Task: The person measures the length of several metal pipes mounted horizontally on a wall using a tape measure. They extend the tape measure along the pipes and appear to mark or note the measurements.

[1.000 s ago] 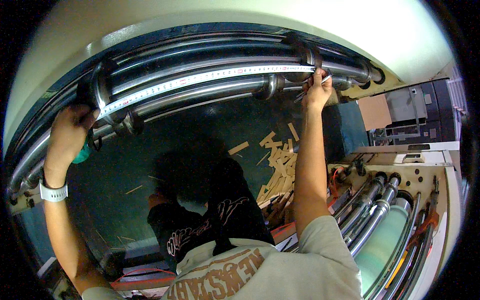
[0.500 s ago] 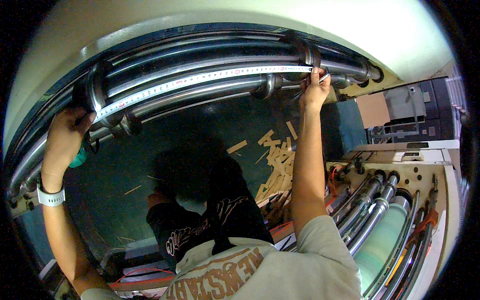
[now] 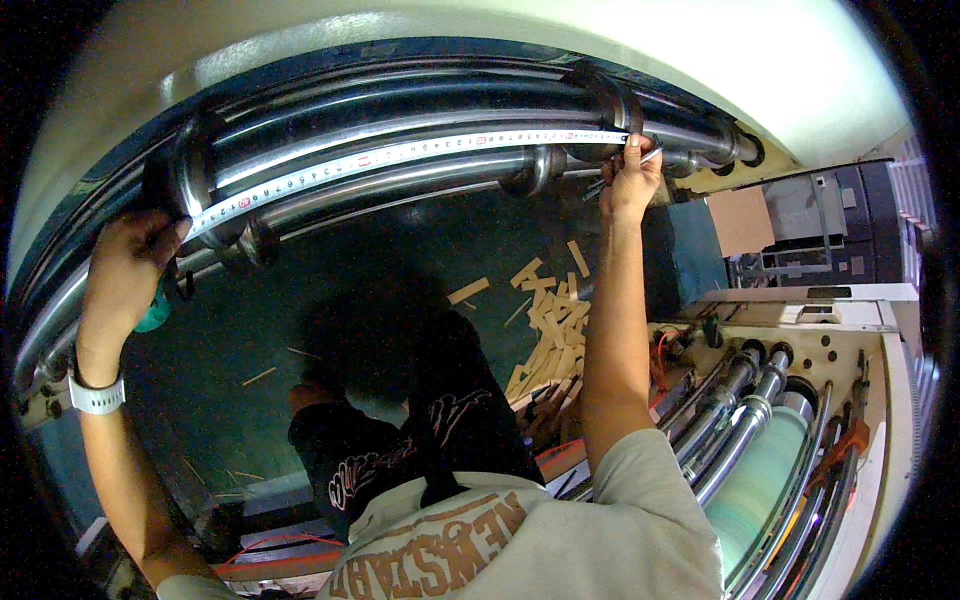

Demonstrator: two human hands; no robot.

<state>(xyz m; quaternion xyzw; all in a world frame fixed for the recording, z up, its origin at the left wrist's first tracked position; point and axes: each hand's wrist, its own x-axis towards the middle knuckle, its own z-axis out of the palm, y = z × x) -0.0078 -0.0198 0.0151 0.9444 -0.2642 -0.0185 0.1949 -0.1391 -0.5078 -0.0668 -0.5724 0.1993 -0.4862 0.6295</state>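
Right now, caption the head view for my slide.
Left hand and right hand hold a white measuring tape along shiny metal shafts.

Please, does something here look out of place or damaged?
Yes: pale flat strips lie in a jumbled heap on the dark floor, just right of the picture's middle, some strewn apart, looking like loose scrap. The measuring tape between the left hand and right hand shows no clear damage.

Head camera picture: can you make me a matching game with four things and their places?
Things:
1. Long, flat, white measuring tape
2. Flat, tan, wood-like strips
3. White, slotted wristband
4. Pale green, cylinder-shaped roller

Places:
A. Around the left wrist
B. Picture's lower right
C. Stretched between left hand and right hand
D. On the dark floor

Pairs: 1-C, 2-D, 3-A, 4-B
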